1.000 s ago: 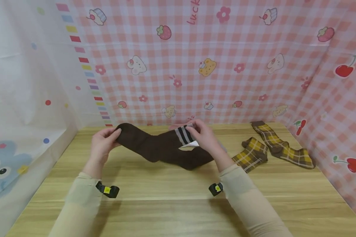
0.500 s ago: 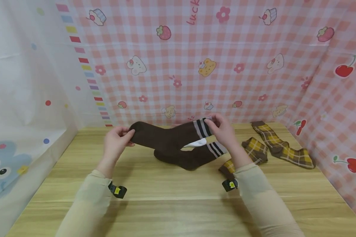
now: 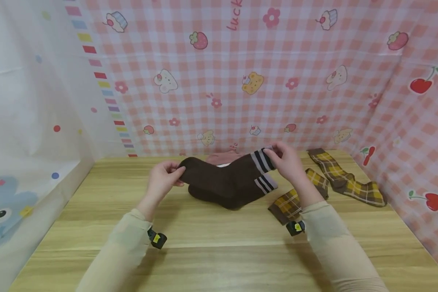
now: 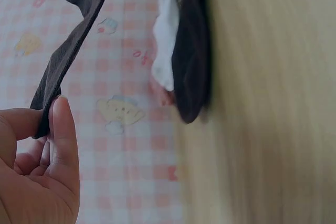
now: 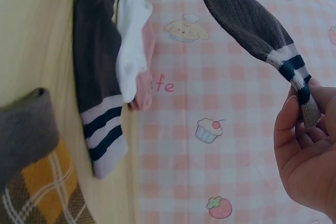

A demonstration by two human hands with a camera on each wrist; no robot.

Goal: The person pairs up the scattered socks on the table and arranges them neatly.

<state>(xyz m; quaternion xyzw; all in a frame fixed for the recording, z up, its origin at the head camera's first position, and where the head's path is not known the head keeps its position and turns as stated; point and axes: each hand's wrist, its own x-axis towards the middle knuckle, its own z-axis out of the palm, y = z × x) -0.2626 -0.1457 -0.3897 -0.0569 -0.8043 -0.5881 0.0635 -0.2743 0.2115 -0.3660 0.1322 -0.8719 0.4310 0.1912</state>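
A dark brown sock (image 3: 211, 177) with grey and black cuff stripes is stretched in the air between both hands. My left hand (image 3: 163, 178) pinches its toe end between thumb and fingers, and my right hand (image 3: 287, 164) pinches the striped cuff. Below it lies a matching brown sock (image 5: 100, 66) on the table, its striped cuff toward the right. In the head view the held sock overlaps the one lying down. The wrist views show a gap between the two.
Behind the lying brown sock are a white sock (image 5: 133, 40) and a pink sock (image 3: 222, 157). To the right, two yellow-and-brown plaid socks (image 3: 288, 202) lie on the wooden table (image 3: 219, 259). A pink checked cloth (image 3: 219, 101) hangs along the back.
Both hands have moved right with the held sock, baring the lying sock's striped cuff. The held sock has also come over the lying one, covering most of the white sock.
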